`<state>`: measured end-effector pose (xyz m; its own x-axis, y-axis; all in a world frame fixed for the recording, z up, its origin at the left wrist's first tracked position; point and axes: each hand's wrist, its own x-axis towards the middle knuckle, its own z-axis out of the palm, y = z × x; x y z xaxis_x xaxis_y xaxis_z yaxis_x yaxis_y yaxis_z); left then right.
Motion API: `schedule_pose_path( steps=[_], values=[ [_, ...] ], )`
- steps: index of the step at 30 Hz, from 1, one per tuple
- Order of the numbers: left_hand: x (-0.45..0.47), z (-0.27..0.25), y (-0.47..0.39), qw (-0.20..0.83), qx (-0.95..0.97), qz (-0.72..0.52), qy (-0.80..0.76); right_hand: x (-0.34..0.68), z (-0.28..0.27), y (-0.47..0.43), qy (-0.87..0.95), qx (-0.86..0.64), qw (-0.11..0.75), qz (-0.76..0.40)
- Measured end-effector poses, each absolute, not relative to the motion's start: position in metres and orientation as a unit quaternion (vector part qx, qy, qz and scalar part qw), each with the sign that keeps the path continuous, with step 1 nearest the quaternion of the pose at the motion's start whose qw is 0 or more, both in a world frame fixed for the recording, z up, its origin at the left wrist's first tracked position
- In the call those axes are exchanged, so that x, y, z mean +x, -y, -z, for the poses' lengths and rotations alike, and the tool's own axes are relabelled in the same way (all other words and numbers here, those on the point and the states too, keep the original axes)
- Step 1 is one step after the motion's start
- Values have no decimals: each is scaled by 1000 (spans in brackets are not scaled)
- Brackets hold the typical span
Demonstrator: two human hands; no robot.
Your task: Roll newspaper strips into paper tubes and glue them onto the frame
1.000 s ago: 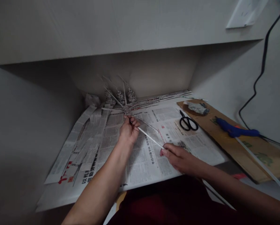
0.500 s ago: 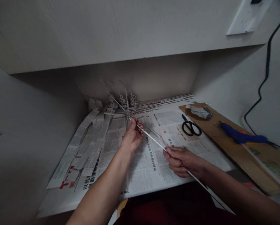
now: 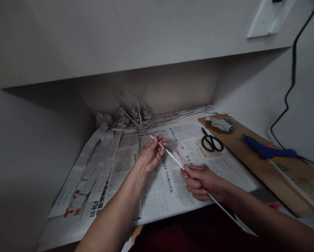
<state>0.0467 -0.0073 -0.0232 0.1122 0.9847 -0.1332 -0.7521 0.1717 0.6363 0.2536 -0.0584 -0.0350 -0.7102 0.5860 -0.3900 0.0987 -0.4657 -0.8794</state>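
Note:
A long thin rolled-paper stick (image 3: 174, 159) runs diagonally between my hands. My left hand (image 3: 152, 151) pinches it near its far part, fingers closed. Nearer to me, my right hand (image 3: 200, 182) is wrapped round the same stick, whose tail passes out below the palm toward my lap. Beyond my left hand, the stick's far end reaches toward a star-shaped woven piece (image 3: 140, 128) with paper spokes spreading from its centre. Whether the stick is joined to that piece I cannot tell.
Newspaper (image 3: 157, 196) covers the table. Small woven cones (image 3: 147, 112) and a bundle of paper sticks (image 3: 183, 113) lie at the back. Paper strips (image 3: 88, 154) lie left. Black scissors (image 3: 211, 142), cardboard (image 3: 253, 164) and a blue glue gun (image 3: 267, 148) are right.
My left hand has slid along the stick toward me and to the right, away from the woven piece. My right hand keeps its grip. The view has shifted slightly.

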Motion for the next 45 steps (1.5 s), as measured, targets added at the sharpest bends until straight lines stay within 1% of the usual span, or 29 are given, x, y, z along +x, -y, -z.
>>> schedule_pose_path(
  steps=[1, 2, 3, 4, 7, 8, 9, 10, 13, 14, 15, 16, 17, 18, 21, 22, 23, 24, 27, 29, 30, 31, 35, 36, 37, 40, 41, 43, 45],
  values=[
    [47, 23, 8, 718, 212, -604, -273, 255, 35, 58, 481, -334, 151, -797],
    [48, 23, 8, 720, 214, -601, -273, 256, 35, 57, 495, -338, 154, -785],
    [49, 24, 8, 721, 217, -599, -274, 256, 33, 57, 533, -360, 167, -747],
    [50, 24, 9, 720, 221, -597, -276, 255, 32, 56, 586, -392, 191, -683],
    [51, 25, 9, 712, 225, -598, -290, 250, 27, 55, 728, -463, 255, -436],
    [51, 25, 9, 710, 224, -600, -293, 248, 27, 55, 746, -467, 262, -395],
    [51, 25, 9, 710, 224, -600, -294, 247, 27, 54, 746, -465, 262, -399],
    [51, 25, 9, 711, 223, -598, -295, 247, 27, 54, 727, -456, 251, -448],
    [51, 24, 9, 720, 222, -589, -292, 251, 31, 54, 576, -377, 194, -699],
    [51, 24, 9, 721, 221, -588, -291, 252, 32, 54, 523, -347, 176, -758],
    [51, 24, 9, 721, 220, -589, -291, 253, 33, 54, 491, -327, 164, -791],
    [51, 24, 9, 719, 220, -590, -293, 254, 33, 54, 487, -324, 162, -795],
    [51, 25, 9, 717, 221, -592, -296, 254, 32, 54, 512, -340, 173, -770],
    [51, 26, 9, 714, 222, -593, -297, 253, 31, 53, 557, -369, 193, -718],
    [50, 29, 8, 711, 229, -596, -295, 248, 27, 53, 705, -446, 260, -486],
    [49, 29, 7, 710, 229, -598, -295, 247, 27, 52, 727, -452, 265, -444],
    [49, 29, 7, 708, 226, -599, -297, 247, 27, 52, 727, -452, 261, -446],
    [49, 29, 7, 707, 222, -601, -299, 247, 27, 52, 707, -443, 248, -492],
    [50, 28, 7, 707, 214, -602, -302, 251, 30, 50, 562, -360, 194, -719],
    [52, 28, 7, 708, 211, -602, -302, 254, 31, 49, 489, -309, 168, -798],
    [52, 28, 7, 708, 210, -602, -303, 254, 31, 48, 488, -305, 167, -801],
    [53, 28, 8, 708, 210, -601, -304, 254, 30, 48, 511, -319, 176, -778],
    [54, 30, 8, 719, 223, -585, -303, 244, 27, 45, 649, -417, 261, -581],
    [54, 30, 9, 722, 226, -580, -302, 242, 28, 44, 649, -421, 266, -576],
    [53, 31, 9, 723, 229, -577, -302, 240, 28, 43, 627, -411, 261, -608],
    [53, 31, 9, 725, 227, -577, -301, 239, 31, 41, 497, -328, 204, -777],
    [53, 31, 10, 725, 226, -577, -300, 240, 32, 41, 464, -306, 191, -809],
    [54, 32, 10, 726, 225, -576, -301, 240, 33, 42, 468, -309, 190, -806],
    [55, 32, 10, 726, 229, -571, -306, 239, 32, 42, 559, -362, 225, -711]
  ],
)
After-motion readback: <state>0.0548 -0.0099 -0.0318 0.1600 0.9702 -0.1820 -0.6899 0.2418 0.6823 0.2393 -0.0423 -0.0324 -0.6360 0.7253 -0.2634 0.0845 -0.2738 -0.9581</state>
